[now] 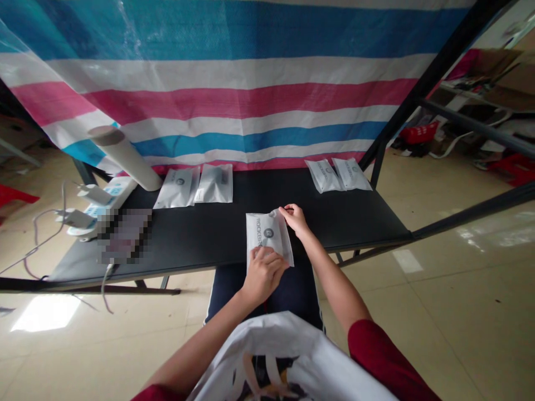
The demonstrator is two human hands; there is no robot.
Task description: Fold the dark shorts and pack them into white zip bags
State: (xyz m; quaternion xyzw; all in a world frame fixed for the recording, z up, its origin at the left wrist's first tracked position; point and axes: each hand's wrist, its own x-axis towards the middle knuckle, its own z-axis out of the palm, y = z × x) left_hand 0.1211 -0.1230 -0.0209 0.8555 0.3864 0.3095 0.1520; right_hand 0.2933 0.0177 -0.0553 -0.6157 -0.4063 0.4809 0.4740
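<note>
1. Grip: your right hand (295, 218) pinches the top right corner of the white ROCKBRO packet (267, 234), closed on it. Your left hand (264, 274) lies over the packet's lower end, fingers together; can't tell if it grips or only presses.
2. Location: the packet sits on the black table top (200, 239), its lower end at the front edge (your left hand hides any overhang).
3. Risk: the film looks slick. If left-hand pressure eases, the packet could slide off the edge into your lap.
4. Risk: the right-hand load is all on one corner. A hard pull could crease or tear it.
5. Risk: the paper tube (123, 157) stands tilted beside the power strip (111, 199). A stray knock could drop it across the strip (loose cable (106, 284) there too).
6. Hidden: the pixelated object (125, 235) can't be identified. Contents and seal of your packet don't show, nor do those of the left packet pair (194, 186) and right packet pair (336, 174).
</note>
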